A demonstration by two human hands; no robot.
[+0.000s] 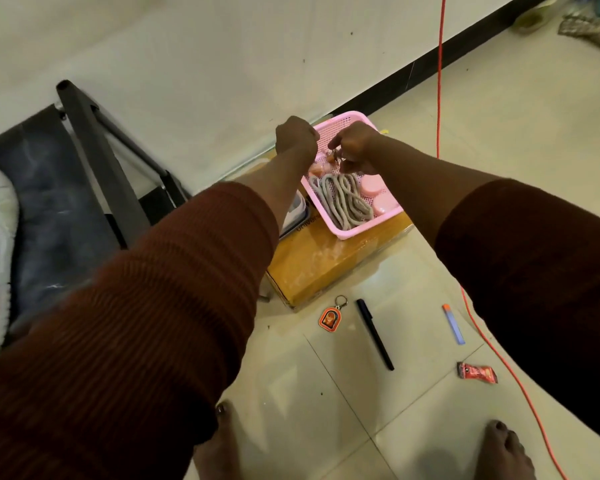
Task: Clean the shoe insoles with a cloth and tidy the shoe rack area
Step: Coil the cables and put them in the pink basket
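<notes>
A pink plastic basket [347, 233] sits on a yellow-brown cardboard box [319, 268] by the wall. Inside it lie coiled grey shoelaces [343, 202] and two round pink lids [371, 187]. Both my hands reach over the basket's far half. My left hand [297, 135] has its fingers curled, and what it holds is hidden behind the hand. My right hand [355, 147] pinches a small orange-brown item [333, 157] just above the basket. No cloth or insole is in view.
On the tiled floor in front of the box lie an orange keychain [329, 318], a black pen [374, 334], a blue-and-orange strip [453, 323] and a red wrapper [477, 372]. An orange cable [439, 81] runs down the right. A dark folding rack [94, 161] stands left. My bare feet are below.
</notes>
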